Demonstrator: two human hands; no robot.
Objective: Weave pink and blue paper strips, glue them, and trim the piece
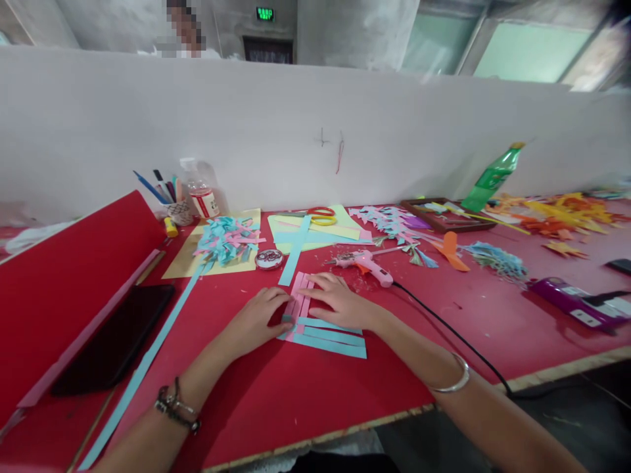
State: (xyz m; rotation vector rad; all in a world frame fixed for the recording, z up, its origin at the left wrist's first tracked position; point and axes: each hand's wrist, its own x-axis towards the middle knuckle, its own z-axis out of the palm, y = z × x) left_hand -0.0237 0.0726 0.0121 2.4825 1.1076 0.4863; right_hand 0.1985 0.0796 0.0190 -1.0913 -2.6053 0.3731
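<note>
While the left hand [257,318], unclenched, touched pink paper strips [300,282], the right hand [342,302] lay spread across them.

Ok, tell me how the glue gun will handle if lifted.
The glue gun will probably feel stiff: it looks plastic. The cord trailing from it may tug. Lying on its side, it seems unlikely to roll.

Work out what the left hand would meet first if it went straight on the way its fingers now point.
The left hand would likely meet the pink strips first, then the right hand just beyond them; exact depth and contact are hard to tell.
</note>
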